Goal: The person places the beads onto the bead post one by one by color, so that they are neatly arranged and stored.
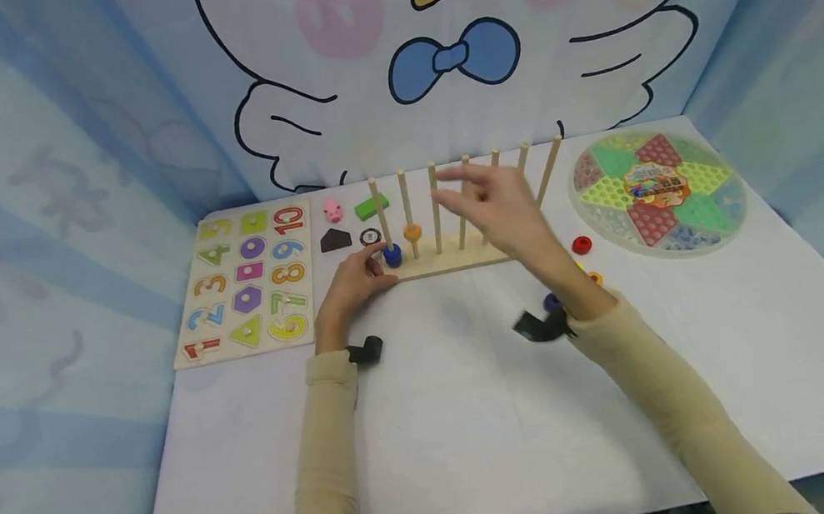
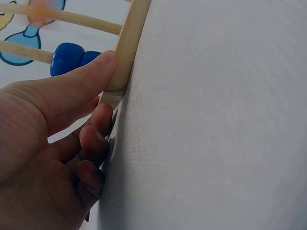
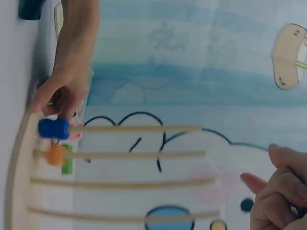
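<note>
My left hand [image 1: 357, 284] grips the left end of a wooden base [image 1: 450, 260] that carries a row of upright pegs. In the left wrist view the thumb [image 2: 88, 79] presses the base's edge beside two stacked blue beads [image 2: 72, 58] on the end peg. An orange bead [image 1: 413, 232] is threaded on the second peg, a little above the base and blurred. My right hand [image 1: 501, 210] is raised by the tops of the middle pegs, thumb and forefinger apart with nothing between them. The right wrist view shows its fingers [image 3: 283, 184] beyond the peg tips.
A number-and-shape puzzle board [image 1: 241, 283] lies at the left. Behind the left hand are a pink pig figure [image 1: 332, 209], a green block [image 1: 372, 206] and a black piece [image 1: 336, 239]. At right, a red bead [image 1: 582, 245] and other beads lie near a round game board [image 1: 657, 193].
</note>
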A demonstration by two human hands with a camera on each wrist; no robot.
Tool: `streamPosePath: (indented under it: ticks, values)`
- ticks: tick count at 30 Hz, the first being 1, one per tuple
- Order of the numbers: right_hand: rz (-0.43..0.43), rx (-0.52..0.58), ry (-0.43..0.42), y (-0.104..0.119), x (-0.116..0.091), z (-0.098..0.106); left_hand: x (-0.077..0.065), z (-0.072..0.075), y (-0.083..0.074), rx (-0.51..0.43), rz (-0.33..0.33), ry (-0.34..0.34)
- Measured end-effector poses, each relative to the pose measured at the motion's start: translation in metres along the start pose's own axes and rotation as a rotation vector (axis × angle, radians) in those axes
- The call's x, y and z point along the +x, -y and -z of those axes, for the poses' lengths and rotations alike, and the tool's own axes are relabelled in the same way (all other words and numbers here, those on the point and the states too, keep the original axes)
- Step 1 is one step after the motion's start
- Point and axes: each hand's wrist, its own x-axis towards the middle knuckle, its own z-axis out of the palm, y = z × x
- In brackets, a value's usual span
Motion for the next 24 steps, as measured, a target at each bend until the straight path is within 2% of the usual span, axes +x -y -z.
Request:
streamPosePath:
  ticks: [3,6,8,11,13,17,24]
  values:
    - [-0.148,0.234,-0.055,-0.054,-0.04,0.04,0.0,-0.003,-0.001,-0.004,-0.002,0.012]
    - [-0.349,0.409,-0.109,-0.117,-0.064,0.075,-0.001,-0.004,-0.002,-0.006,0.008,-0.012]
    - [-0.465,0.464,-0.127,-0.154,-0.075,0.087,-0.002,-0.004,-0.002,0.001,0.021,-0.016]
    - [-0.562,0.452,-0.097,-0.191,-0.089,0.091,-0.003,-0.003,-0.002,0.014,0.033,-0.006]
    - [-0.6,0.396,-0.071,-0.204,-0.095,0.088,-0.003,-0.002,-0.001,0.013,0.031,-0.006]
    - [-0.631,0.319,-0.022,-0.208,-0.103,0.084,-0.002,-0.001,-0.001,-0.001,0.013,-0.013]
    - [-0.641,0.314,0.096,-0.219,-0.116,0.081,-0.002,-0.003,-0.001,0.001,0.014,-0.003]
